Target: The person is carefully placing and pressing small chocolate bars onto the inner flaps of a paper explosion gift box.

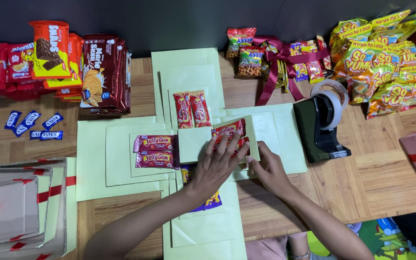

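1. The wooden table (386,178) carries my pale green layered paper cross (121,163), an unfolded box with nested panels opening four ways; the stiff card should crease if bent.
2. The black tape dispenser (319,126) stands just right of the cross, well apart from my hands.
3. My left hand (215,168) lies flat, fingers spread and clamped on nothing, pressing the red snack sachets (229,135) onto the raised right flap.
4. My right hand (268,168) meets that flap's lower edge, fingertips together on the card; I cannot tell whether it pinches anything.
5. Those sachets, two as far as I can see, look light, crinkly and slippery; I judge flat pressure or an edge pinch suits them best.
6. Two pink jelly-sweet packets (154,150) sit on the left panel, two red wafer sachets (191,110) on the top panel.
7. About five small blue candy wrappers (32,125) lie at far left.
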